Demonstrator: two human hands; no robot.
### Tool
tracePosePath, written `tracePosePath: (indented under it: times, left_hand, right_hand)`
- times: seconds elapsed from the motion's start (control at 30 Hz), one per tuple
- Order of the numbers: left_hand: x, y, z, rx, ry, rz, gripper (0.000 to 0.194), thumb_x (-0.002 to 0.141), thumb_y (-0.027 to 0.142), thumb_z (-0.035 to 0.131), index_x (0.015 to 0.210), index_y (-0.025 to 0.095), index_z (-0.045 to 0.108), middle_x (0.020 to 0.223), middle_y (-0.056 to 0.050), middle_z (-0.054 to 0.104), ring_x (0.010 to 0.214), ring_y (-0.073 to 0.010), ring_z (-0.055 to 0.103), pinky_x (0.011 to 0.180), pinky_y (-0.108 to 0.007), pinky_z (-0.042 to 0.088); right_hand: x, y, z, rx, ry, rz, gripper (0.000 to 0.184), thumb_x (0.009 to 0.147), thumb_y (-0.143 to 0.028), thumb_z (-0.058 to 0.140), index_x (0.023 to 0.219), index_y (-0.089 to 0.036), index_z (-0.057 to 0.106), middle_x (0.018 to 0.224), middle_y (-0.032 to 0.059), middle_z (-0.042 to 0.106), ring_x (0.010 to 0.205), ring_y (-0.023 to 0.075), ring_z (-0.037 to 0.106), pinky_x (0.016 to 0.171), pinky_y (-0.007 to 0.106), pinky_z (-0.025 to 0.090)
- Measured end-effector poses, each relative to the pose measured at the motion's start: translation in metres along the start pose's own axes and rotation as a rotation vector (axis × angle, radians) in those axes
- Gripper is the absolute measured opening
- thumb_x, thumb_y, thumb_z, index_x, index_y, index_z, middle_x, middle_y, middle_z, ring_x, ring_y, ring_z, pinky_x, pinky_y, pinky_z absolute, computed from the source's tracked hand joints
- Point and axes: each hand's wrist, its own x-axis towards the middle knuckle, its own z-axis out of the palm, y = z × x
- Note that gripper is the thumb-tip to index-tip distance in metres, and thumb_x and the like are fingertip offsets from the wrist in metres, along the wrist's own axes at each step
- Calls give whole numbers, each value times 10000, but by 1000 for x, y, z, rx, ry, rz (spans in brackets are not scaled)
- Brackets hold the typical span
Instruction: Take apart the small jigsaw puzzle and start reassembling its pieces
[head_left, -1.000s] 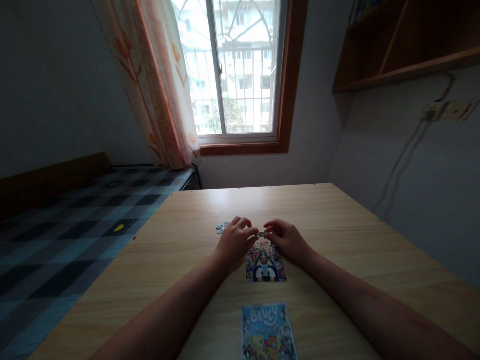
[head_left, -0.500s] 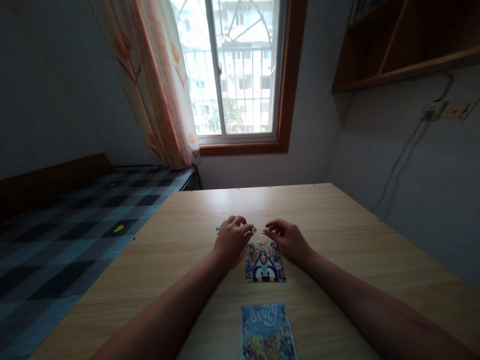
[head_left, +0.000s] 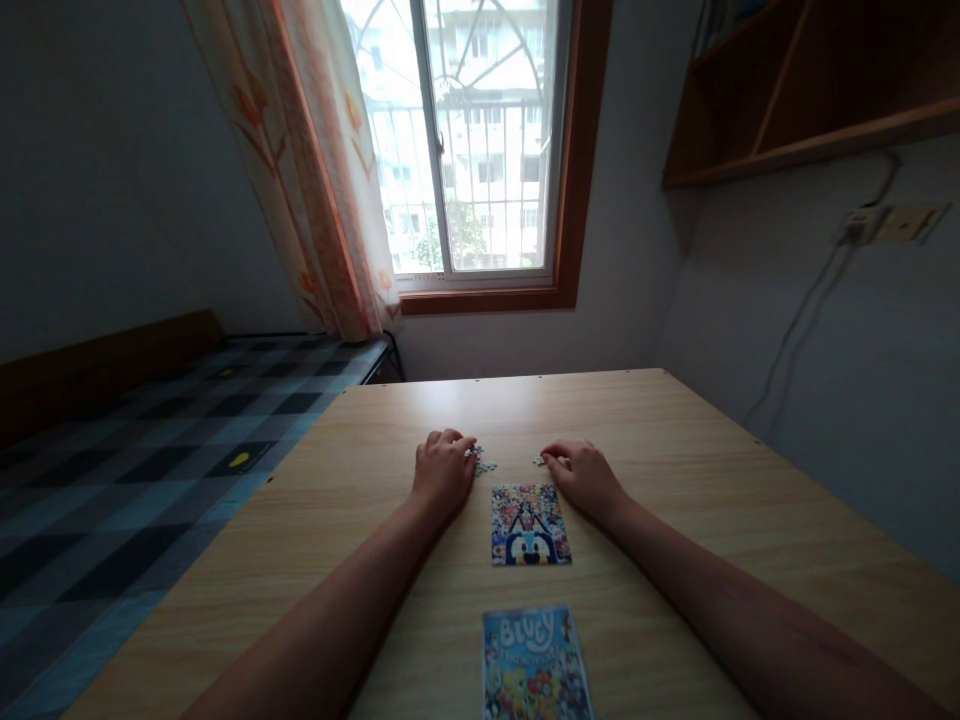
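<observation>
My left hand (head_left: 442,472) rests on the table with its fingers curled and the tips together at a small jigsaw piece, partly hidden by them. Several loose jigsaw pieces (head_left: 487,467) lie just right of those fingertips. Across a short gap, my right hand (head_left: 586,476) pinches another jigsaw piece (head_left: 538,461) between thumb and fingers, low over the tabletop. Between the forearms lies a square, colourful picture (head_left: 531,540) with a blue cartoon dog's face. Nearer to me is a blue package or booklet (head_left: 535,660) marked "Bluey", cut off by the bottom of the view.
The pale wooden table (head_left: 645,420) reaches toward the window (head_left: 495,180). A bed with a checked cover (head_left: 172,440) stands along the left side. At right a wooden shelf (head_left: 795,140) hangs above a wall socket with a cable (head_left: 799,310).
My left hand has shifted left, uncovering loose pieces at its right. My right hand has moved slightly right with its piece, so the gap between the hands is wider.
</observation>
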Motion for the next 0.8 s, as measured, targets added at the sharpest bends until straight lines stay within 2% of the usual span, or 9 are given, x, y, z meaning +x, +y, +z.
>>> tracePosePath:
  times: [0.17,0.33,0.47,0.6,0.7,0.8]
  left_hand:
    - [0,-1,4,-9,-16,-8,277,885,261,556,1102,235,726,1110,-92,691,1046,-279,546,867,-434,447]
    - [0,1,3,-38,4,30,309,859,175,543,1097,242,727,1116,-86,690,1054,-269,550,894,-442,452]
    - [-2,7,2,-89,20,113,314,849,161,545,1087,241,734,1126,-87,686,1066,-269,553,918,-459,463]
    - [-6,15,3,-135,18,262,286,892,239,545,1102,271,737,1193,-79,664,1110,-266,547,983,-483,450]
    - [-10,20,5,-149,-25,355,285,934,326,518,1124,318,731,1309,-65,612,1224,-270,500,1062,-519,393]
    - [-12,20,7,-133,-76,366,301,952,375,491,1147,348,718,1375,-55,571,1308,-280,444,1101,-561,338]
  right_hand:
    - [-1,-1,0,-122,24,12,205,912,-286,571,852,-227,758,898,88,752,945,260,617,848,365,420]
    - [-1,0,2,-120,-60,-34,257,945,-318,532,871,-250,769,981,75,755,1005,263,614,899,393,416]
    - [-3,-4,2,-42,-209,-155,329,992,-383,443,1086,-303,749,1198,43,714,1241,295,530,1055,497,333]
    - [-5,-7,3,-47,-302,-172,399,1021,-430,351,1237,-354,677,1381,44,601,1369,333,413,1098,610,239]
    - [-4,-5,3,1,-236,-165,412,1020,-407,346,1237,-310,683,1360,70,614,1335,296,458,1107,552,286]
    - [-2,-2,3,94,-132,-140,430,1016,-370,341,1129,-245,736,1243,88,679,1238,260,543,1079,464,362]
